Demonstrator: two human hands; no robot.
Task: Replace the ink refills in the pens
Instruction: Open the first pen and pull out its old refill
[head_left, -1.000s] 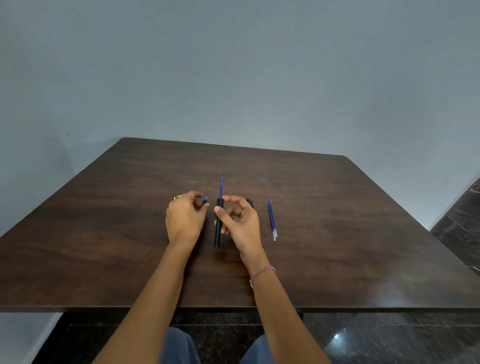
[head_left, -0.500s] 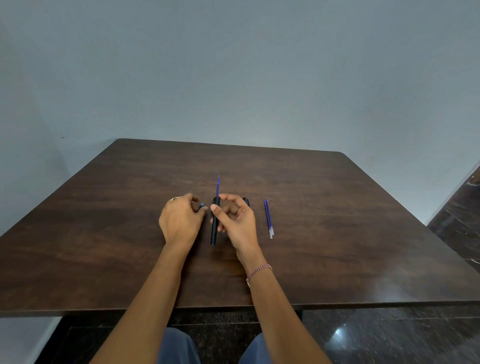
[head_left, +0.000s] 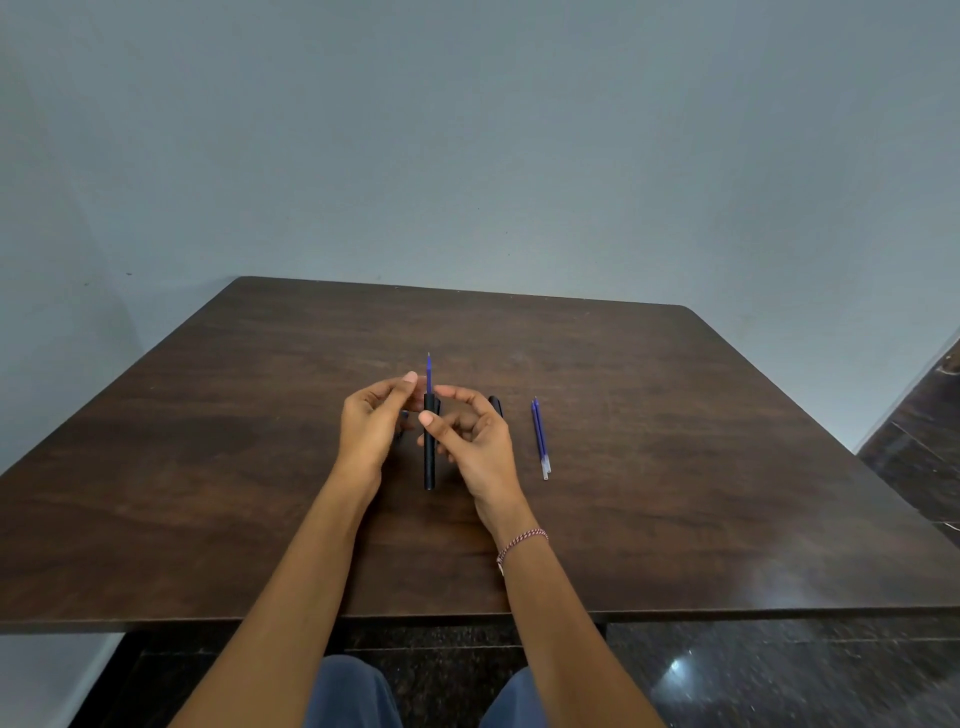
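A dark wooden table (head_left: 675, 467) stands against a pale wall (head_left: 467, 156). The right hand (head_left: 478, 447) pinches a black pen barrel (head_left: 429, 462) with a blue refill (head_left: 428, 371) jutting from its far end. The left hand (head_left: 369, 431) curls just beside the refill; whether it holds anything is unclear. A second pen (head_left: 495, 402) lies behind the right hand, with spare refills (head_left: 540, 439) further right.

Near the middle of the table (head_left: 675, 519), a pen (head_left: 429, 462) points away from the seated person, with a refill (head_left: 428, 371) sticking out of its far end. The right hand (head_left: 475, 441) grips the pen from the right. The left hand (head_left: 371, 426) sits just left of it, up by the refill's base. Behind the right hand lies a second pen (head_left: 495, 402) (mostly hidden by the fingers). Further right, clear of both hands, two spare refills (head_left: 540, 439) lie side by side, running toward the far edge.
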